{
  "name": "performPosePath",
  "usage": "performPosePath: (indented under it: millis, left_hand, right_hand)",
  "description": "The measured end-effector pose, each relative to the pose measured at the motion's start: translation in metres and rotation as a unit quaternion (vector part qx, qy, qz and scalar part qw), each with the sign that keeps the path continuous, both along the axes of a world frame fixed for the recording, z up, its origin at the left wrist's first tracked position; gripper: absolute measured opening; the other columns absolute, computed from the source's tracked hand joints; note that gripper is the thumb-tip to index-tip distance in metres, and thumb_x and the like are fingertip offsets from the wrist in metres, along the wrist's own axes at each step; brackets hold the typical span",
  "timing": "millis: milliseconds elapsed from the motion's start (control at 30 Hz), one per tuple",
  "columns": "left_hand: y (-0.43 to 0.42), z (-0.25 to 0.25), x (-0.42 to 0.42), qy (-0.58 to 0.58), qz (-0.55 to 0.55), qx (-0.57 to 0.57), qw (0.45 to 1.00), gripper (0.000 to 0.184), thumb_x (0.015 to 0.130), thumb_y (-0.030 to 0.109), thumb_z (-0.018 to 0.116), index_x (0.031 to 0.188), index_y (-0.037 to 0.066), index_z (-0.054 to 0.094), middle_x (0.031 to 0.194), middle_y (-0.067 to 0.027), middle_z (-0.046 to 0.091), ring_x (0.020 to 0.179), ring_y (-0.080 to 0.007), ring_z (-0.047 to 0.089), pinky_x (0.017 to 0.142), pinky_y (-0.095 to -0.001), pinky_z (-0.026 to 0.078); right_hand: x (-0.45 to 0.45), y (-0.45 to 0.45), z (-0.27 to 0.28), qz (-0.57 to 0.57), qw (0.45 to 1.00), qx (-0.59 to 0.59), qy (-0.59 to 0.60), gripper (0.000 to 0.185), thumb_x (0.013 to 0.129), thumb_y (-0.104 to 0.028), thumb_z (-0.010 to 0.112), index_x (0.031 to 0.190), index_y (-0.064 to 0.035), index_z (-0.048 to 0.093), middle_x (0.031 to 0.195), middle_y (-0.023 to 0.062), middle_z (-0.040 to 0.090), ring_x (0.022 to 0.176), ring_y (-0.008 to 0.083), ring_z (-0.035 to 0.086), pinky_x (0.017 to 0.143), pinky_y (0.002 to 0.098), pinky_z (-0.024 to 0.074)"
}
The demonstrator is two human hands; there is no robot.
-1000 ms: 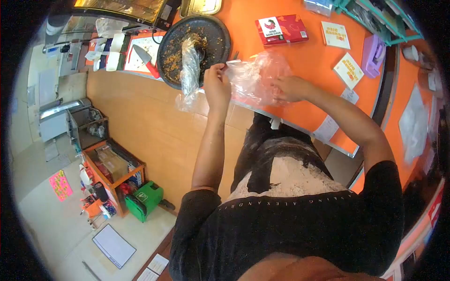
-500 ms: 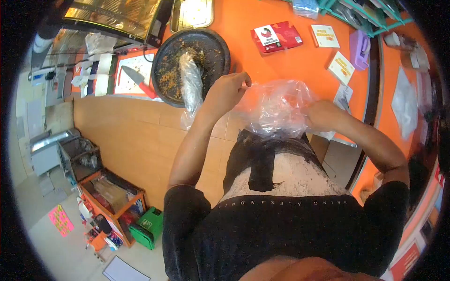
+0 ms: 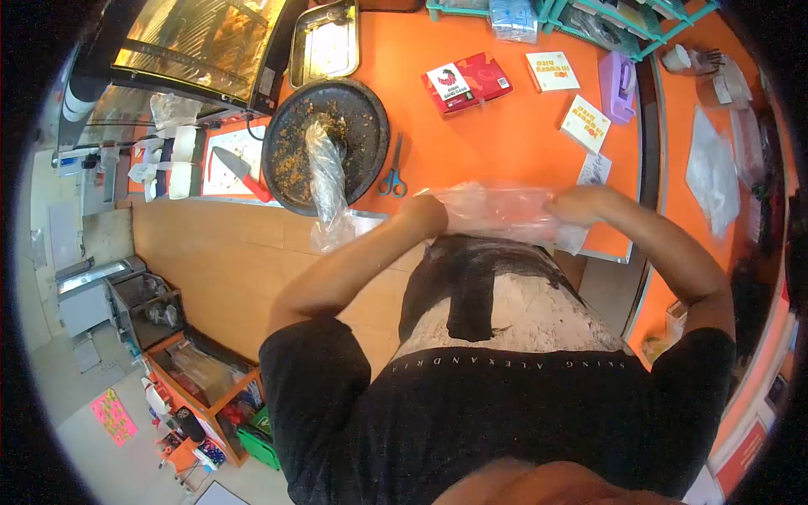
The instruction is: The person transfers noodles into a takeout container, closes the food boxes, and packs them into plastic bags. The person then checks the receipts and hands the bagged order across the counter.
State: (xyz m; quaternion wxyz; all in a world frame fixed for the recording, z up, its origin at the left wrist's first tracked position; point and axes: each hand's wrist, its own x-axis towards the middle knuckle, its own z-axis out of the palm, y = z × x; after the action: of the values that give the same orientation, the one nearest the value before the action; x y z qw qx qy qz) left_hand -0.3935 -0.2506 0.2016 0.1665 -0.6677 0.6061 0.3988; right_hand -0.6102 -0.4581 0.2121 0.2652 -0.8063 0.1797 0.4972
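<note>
Fingers of the right hand [image 3: 581, 205] grip a clear bag [image 3: 501, 212] at the surface's [image 3: 497, 151] near edge; those of the left hand [image 3: 425, 217], at its left end, are hidden, hold uncertain. Farther left, crumpled plastic [image 3: 326, 168] partly hides a round plate [image 3: 369, 130]. Far right, a rack [image 3: 656, 42] is cut off.

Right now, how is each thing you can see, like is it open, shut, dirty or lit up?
Clear plastic bag: spread between left grip and right grip
Black pan: dirty with crumbs
Crumpled plastic: lying over the pan's rim
Scissors: lying flat, blades look shut
Knife: lying flat
Red box: shut
Glass case: lit inside
</note>
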Motion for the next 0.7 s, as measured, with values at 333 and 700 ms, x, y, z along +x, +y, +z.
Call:
performPosePath:
  millis: [333, 700]
  left_hand:
    - [-0.007, -0.050, -0.024, 0.007, 0.023, -0.189, 0.982, 0.029, 0.099, 0.024, 0.049, 0.106, 0.000, 0.065, 0.107, -0.0275, 0.064, 0.093, -0.0415, 0.068, 0.076, -0.0495, 0.055]
    - [0.002, -0.019, -0.045, -0.244, 0.345, -0.408, 0.809, 0.046, 0.085, 0.022, 0.071, 0.127, 0.010, 0.058, 0.122, -0.0215, 0.062, 0.116, -0.0355, 0.059, 0.092, -0.0431, 0.051]
  right_hand:
    - [-0.001, -0.008, -0.016, 0.302, 0.942, -0.083, -0.122, 0.025, 0.082, -0.007, 0.063, 0.104, -0.0017, 0.072, 0.116, 0.0185, 0.069, 0.115, 0.0375, 0.063, 0.090, 0.0488, 0.0542]
    - [0.075, -0.029, 0.096, 0.134, 0.948, 0.064, -0.282, 0.023, 0.091, -0.015, 0.061, 0.112, -0.0088, 0.067, 0.114, 0.0133, 0.070, 0.111, 0.0323, 0.064, 0.086, 0.0498, 0.0536]
